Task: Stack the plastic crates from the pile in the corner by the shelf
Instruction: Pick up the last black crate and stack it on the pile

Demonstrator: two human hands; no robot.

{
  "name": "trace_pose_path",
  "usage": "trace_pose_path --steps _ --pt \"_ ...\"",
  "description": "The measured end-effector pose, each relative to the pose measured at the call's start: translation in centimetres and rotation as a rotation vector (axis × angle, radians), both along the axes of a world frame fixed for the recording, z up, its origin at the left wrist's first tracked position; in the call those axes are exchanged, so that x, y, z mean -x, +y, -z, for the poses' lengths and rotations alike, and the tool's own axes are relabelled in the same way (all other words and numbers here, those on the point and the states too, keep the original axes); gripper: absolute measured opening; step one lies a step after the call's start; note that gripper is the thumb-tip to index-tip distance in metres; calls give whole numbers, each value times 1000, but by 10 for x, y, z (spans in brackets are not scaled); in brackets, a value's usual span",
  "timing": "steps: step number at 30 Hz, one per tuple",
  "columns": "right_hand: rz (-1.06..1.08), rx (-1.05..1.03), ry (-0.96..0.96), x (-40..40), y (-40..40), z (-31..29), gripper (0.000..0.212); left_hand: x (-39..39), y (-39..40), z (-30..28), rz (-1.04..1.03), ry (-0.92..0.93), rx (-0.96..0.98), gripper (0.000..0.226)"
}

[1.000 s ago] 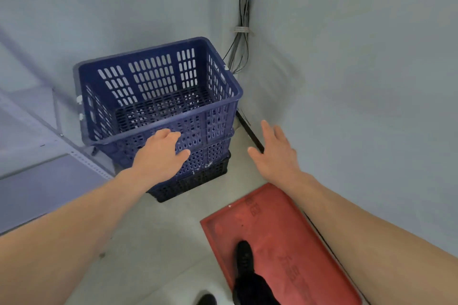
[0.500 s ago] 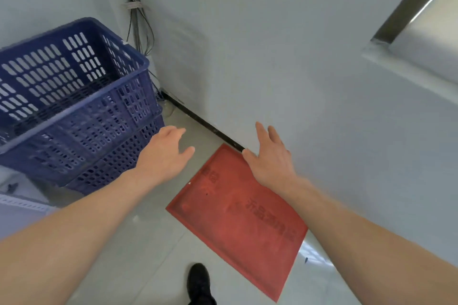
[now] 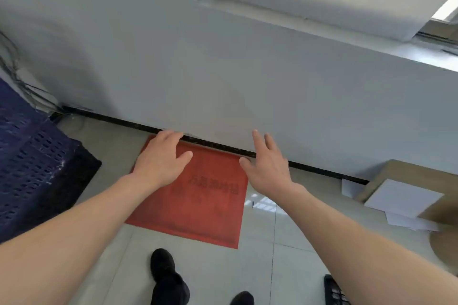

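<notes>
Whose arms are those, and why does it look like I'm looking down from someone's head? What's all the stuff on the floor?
The arms belong to a person who wears a camera on the head, so you see what that person sees, looking forward and down. The left hand and right hand both reach out with relaxed fingers and hold nothing. Below them a flat red tray lies on the tiled floor by the wall. At the left edge stand blue crates, stacked on a black one; those are what the person is stacking. At the right lie some boards. At the bottom you see the person's black shoes.
</notes>
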State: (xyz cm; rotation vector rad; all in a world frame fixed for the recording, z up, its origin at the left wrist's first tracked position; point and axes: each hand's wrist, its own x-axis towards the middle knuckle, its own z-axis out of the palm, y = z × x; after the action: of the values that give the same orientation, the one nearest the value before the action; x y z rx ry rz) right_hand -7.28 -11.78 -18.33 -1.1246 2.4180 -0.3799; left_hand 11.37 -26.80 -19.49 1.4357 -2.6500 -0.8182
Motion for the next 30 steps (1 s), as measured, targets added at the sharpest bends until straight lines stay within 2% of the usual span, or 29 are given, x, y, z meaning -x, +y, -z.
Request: trace_pose_path --steps 9,30 --pt "167 6 7 51 109 -14 75 80 76 -15 190 -3 47 64" --pt "529 -4 36 93 175 -19 76 202 99 -7 575 39 -6 61"
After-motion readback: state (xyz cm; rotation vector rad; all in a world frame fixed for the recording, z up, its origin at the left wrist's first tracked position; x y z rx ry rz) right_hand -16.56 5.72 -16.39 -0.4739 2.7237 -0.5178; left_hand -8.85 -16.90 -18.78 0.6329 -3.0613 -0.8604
